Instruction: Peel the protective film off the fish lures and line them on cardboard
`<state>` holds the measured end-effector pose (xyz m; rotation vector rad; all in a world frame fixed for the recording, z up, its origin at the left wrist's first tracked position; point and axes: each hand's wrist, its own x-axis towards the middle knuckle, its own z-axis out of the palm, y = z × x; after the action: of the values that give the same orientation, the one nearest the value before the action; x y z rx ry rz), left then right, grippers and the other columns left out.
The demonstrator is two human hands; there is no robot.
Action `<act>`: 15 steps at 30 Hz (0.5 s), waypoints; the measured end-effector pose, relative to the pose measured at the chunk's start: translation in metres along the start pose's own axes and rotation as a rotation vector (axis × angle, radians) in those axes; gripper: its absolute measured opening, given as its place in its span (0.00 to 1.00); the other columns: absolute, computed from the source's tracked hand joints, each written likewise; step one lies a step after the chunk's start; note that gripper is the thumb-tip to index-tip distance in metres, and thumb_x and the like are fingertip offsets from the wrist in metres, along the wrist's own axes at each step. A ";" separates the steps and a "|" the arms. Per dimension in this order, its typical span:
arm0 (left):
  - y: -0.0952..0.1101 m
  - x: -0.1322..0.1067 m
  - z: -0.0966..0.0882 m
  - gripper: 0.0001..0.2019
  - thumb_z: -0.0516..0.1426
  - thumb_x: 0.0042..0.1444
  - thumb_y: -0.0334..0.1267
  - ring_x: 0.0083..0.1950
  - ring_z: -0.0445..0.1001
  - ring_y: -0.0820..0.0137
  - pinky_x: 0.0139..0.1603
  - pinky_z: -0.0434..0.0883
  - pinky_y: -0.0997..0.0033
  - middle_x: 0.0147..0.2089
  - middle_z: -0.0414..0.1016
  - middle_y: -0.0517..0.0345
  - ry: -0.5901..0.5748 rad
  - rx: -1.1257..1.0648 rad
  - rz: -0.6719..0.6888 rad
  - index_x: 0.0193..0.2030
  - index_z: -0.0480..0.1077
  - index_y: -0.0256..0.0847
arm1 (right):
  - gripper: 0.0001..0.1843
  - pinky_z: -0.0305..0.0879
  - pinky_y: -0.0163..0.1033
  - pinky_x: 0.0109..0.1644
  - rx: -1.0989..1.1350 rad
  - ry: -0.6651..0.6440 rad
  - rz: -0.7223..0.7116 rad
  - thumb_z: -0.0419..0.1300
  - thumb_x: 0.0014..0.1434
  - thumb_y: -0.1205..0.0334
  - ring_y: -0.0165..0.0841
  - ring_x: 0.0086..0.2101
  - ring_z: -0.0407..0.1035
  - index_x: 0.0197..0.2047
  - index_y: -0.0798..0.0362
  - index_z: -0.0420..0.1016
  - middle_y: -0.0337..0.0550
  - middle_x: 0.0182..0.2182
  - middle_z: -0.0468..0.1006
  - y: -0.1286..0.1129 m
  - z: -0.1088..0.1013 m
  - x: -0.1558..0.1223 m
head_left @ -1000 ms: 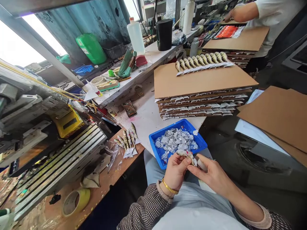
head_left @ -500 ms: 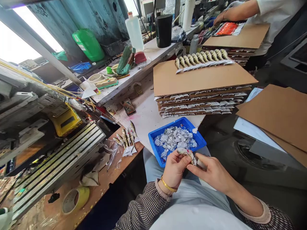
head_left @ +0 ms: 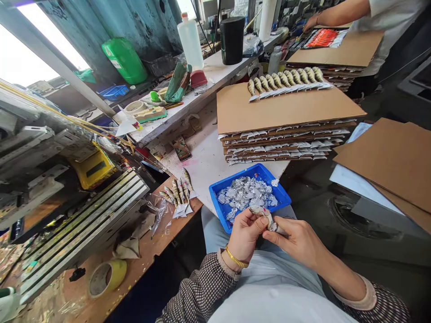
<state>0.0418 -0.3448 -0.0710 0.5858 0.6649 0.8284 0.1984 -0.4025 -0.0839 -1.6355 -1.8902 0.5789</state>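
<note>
Between my hands is a small fish-shaped lure (head_left: 261,211), pale with dark and reddish marks and a whitish tail end. My left hand (head_left: 247,233) pinches its body between thumb and fingers. At the tail end, the thumb and fingers of my right hand (head_left: 296,240) are closed on it. Just beyond them, a blue tray (head_left: 218,207) holds a heap of crumpled silvery foil scraps (head_left: 247,193). Several similar fish lures (head_left: 180,193) with white tail wrappings lie on the brown bench to the left.
Stacked cardboard sheets (head_left: 286,112) carry a row of fish lures (head_left: 284,80) on top. A phone (head_left: 182,148) lies on the white table. A tape roll (head_left: 107,277) sits at lower left, and loose cardboard (head_left: 387,166) at right. A co-worker's arm (head_left: 343,15) reaches in at upper right.
My right fingers have closed in a little around the lure's tail end, while my left hand keeps its grip. The view has shifted slightly. At upper right, the co-worker's arm has moved a little.
</note>
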 end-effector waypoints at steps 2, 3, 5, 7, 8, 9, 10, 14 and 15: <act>0.001 0.001 0.001 0.16 0.73 0.46 0.42 0.33 0.70 0.76 0.37 0.67 0.76 0.33 0.76 0.58 0.022 -0.024 -0.019 0.39 0.80 0.36 | 0.29 0.50 0.35 0.27 0.004 0.013 -0.004 0.52 0.71 0.38 0.27 0.20 0.56 0.26 0.49 0.55 0.31 0.19 0.62 0.000 0.001 0.001; 0.001 0.001 0.001 0.17 0.74 0.45 0.42 0.33 0.71 0.76 0.37 0.67 0.76 0.33 0.76 0.58 0.035 -0.039 -0.029 0.39 0.80 0.36 | 0.29 0.50 0.35 0.26 0.002 0.020 -0.006 0.52 0.71 0.38 0.27 0.20 0.56 0.25 0.49 0.55 0.31 0.19 0.62 0.000 0.001 0.002; 0.002 0.002 0.002 0.17 0.74 0.45 0.41 0.33 0.72 0.76 0.37 0.69 0.76 0.33 0.77 0.57 0.056 -0.070 -0.047 0.40 0.80 0.36 | 0.30 0.49 0.35 0.25 -0.013 0.048 -0.014 0.52 0.71 0.38 0.27 0.19 0.56 0.24 0.49 0.55 0.31 0.18 0.61 -0.001 0.001 0.002; 0.002 0.005 0.001 0.17 0.74 0.45 0.40 0.33 0.73 0.76 0.37 0.70 0.76 0.33 0.77 0.57 0.066 -0.094 -0.049 0.40 0.80 0.35 | 0.31 0.50 0.35 0.24 -0.035 0.100 -0.029 0.53 0.70 0.36 0.27 0.19 0.56 0.24 0.49 0.55 0.31 0.17 0.61 -0.001 -0.002 0.003; 0.002 0.006 0.000 0.17 0.74 0.46 0.40 0.32 0.73 0.76 0.36 0.71 0.76 0.33 0.77 0.57 0.068 -0.101 -0.047 0.40 0.80 0.35 | 0.30 0.50 0.35 0.24 -0.040 0.132 -0.032 0.53 0.69 0.35 0.28 0.19 0.57 0.24 0.49 0.57 0.31 0.17 0.62 -0.001 -0.004 0.003; 0.002 0.007 -0.001 0.16 0.73 0.47 0.40 0.31 0.73 0.76 0.35 0.71 0.76 0.33 0.77 0.57 0.070 -0.103 -0.047 0.40 0.79 0.35 | 0.29 0.52 0.35 0.23 -0.038 0.167 -0.032 0.55 0.68 0.35 0.28 0.19 0.59 0.26 0.49 0.60 0.32 0.18 0.64 -0.002 -0.007 0.003; 0.002 0.009 -0.002 0.16 0.73 0.47 0.40 0.30 0.73 0.76 0.34 0.71 0.76 0.32 0.77 0.58 0.073 -0.102 -0.048 0.40 0.79 0.35 | 0.27 0.56 0.34 0.23 -0.027 0.205 -0.028 0.56 0.68 0.35 0.28 0.19 0.61 0.28 0.49 0.64 0.32 0.20 0.67 -0.002 -0.009 0.004; 0.004 0.013 -0.003 0.16 0.73 0.47 0.40 0.29 0.73 0.77 0.32 0.72 0.77 0.32 0.76 0.58 0.103 -0.106 -0.056 0.39 0.78 0.35 | 0.18 0.72 0.34 0.36 0.035 0.314 -0.054 0.61 0.68 0.43 0.33 0.33 0.75 0.47 0.50 0.71 0.42 0.37 0.78 -0.009 -0.017 0.014; 0.005 0.014 -0.002 0.16 0.73 0.46 0.39 0.29 0.73 0.78 0.32 0.72 0.78 0.32 0.76 0.58 0.114 -0.110 -0.050 0.39 0.78 0.34 | 0.15 0.74 0.36 0.40 0.042 0.324 -0.077 0.61 0.69 0.47 0.35 0.37 0.76 0.49 0.50 0.70 0.44 0.40 0.78 -0.012 -0.017 0.018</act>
<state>0.0454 -0.3306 -0.0731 0.4233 0.7302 0.8505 0.1995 -0.3873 -0.0611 -1.5187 -1.6820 0.2986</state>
